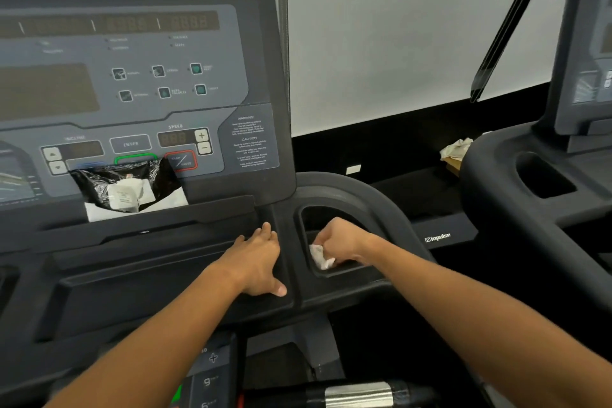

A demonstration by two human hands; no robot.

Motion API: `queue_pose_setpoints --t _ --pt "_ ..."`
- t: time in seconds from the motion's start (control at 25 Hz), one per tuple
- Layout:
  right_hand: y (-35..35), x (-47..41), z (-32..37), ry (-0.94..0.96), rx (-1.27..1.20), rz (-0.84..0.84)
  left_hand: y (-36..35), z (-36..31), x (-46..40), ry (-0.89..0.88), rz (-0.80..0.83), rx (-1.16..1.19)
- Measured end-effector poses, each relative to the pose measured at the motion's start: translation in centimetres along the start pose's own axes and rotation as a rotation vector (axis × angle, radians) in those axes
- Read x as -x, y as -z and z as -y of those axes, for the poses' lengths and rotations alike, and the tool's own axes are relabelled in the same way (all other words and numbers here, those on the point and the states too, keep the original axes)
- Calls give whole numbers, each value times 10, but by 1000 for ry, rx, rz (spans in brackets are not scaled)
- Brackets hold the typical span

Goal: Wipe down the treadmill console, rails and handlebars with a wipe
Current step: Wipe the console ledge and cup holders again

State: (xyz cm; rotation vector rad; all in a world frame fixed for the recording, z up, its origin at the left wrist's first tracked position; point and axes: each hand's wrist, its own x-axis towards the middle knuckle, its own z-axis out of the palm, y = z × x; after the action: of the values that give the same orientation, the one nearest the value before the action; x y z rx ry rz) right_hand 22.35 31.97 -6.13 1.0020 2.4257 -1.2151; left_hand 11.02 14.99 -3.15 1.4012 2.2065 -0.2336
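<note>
Head view, read left to right. At about nine o'clock stands the treadmill console (132,76), dark and unlit, and propped against its lower edge is a black wipe packet (126,189), covering part of the buttons. Just right of centre, my left hand (255,262) lies flat on the console deck, fingers (265,232) straight and spread toward twelve o'clock, gripping nothing; I judge it is only bracing.

Next to it, at around three o'clock from that hand, my right hand (341,242) reaches down into the cup holder (374,205), its fingers curled and pinching the white wipe (319,257). The wipe is bunched against the near wall of the recess. Its long axis runs roughly from eleven to five o'clock, with the loose end trailing toward five, down at the pocket floor.

Risks as I see them: the wipe is crumpled small, so only a little of it meets the plastic and the far corners of the recess could be missed. If my left hand slides toward ten o'clock it could nudge the packet off its ledge. The wipe could also snag on the recess lip as it comes out.

Further right, at two o'clock, a second treadmill (563,159) stands with a crumpled cloth (458,147) beside it.
</note>
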Motion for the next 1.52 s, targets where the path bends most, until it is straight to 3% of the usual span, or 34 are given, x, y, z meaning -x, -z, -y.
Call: queue_pose_setpoints --t 0.12,0.28,0.36,0.52,0.64,1.0,1.12,1.24,1.32,1.44,1.52 --pt "13 -18 -4 235 624 -185 -1 1 1 -4 3 -9" --pt "15 -45 -17 767 1272 23 1 -2 -1 -3 2 -38" --pt "8 -56 -22 988 1535 -27 1 -3 -2 2 1 -48" --pt "9 -57 -27 964 1703 -80 -2 0 -1 6 -2 -36" --pt "10 -43 -34 741 1687 -2 -3 2 1 -1 7 -36" --pt "20 -32 -9 -60 1133 450 -2 0 4 9 11 -57" --pt "17 -33 -4 -166 709 418 0 -3 2 2 13 -69" --pt "8 -24 5 -139 184 362 -1 -1 1 -6 8 -66" --pt "10 -16 4 -150 -159 238 -3 1 1 -9 3 -57" --pt "6 -26 1 -173 -679 -271 -1 0 1 -5 7 -66" --pt "-17 -36 12 -189 -771 -543 0 -2 1 -8 10 -67"
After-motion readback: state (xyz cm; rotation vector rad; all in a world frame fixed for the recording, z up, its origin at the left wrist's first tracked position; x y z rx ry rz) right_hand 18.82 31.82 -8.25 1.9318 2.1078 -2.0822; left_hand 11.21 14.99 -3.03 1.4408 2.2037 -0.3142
